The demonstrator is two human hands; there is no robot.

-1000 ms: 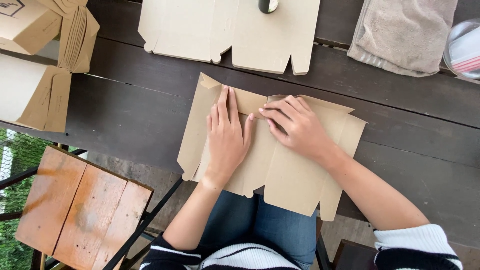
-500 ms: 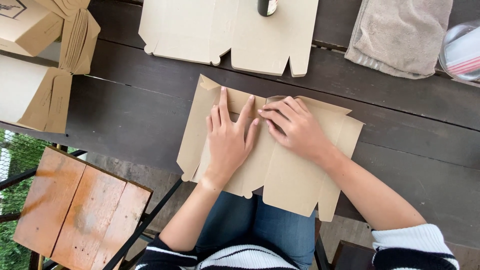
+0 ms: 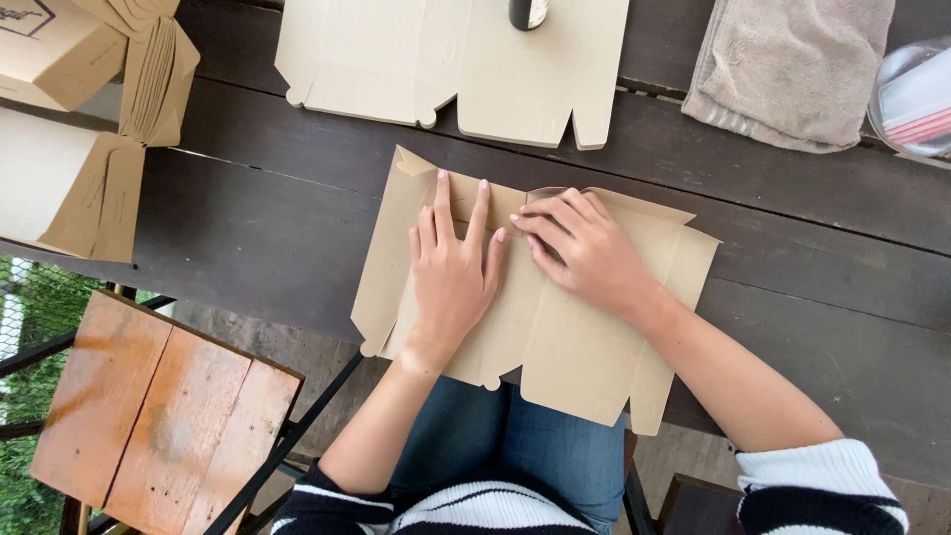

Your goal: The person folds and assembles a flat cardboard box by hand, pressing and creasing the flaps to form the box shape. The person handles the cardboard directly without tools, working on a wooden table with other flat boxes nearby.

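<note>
Both hands pressed a flat, die-cut brown cardboard box blank [image 3: 555, 327] at the near edge of the dark wooden table [image 3: 258, 228].
The left hand [image 3: 451, 277] lay open-palmed on it; the right hand [image 3: 580, 248] curled its fingertips onto a flap, gripping nothing. The sheet looked light, stiff and creasable, best handled by its edges.

A flat cardboard blank [image 3: 555, 327] lies on the table [image 3: 277, 228], its near edge overhanging the table edge above the person's lap. The left hand [image 3: 451, 272] rests flat on the blank; the right hand [image 3: 584, 248] presses on it just to the right, fingertips touching the left. A second blank [image 3: 396, 59] lies behind. A folded cloth [image 3: 792, 69] lies at the back right. Assembled boxes [image 3: 59, 119] sit at the far left. A stool [image 3: 149, 416] stands below, left of the person.
</note>
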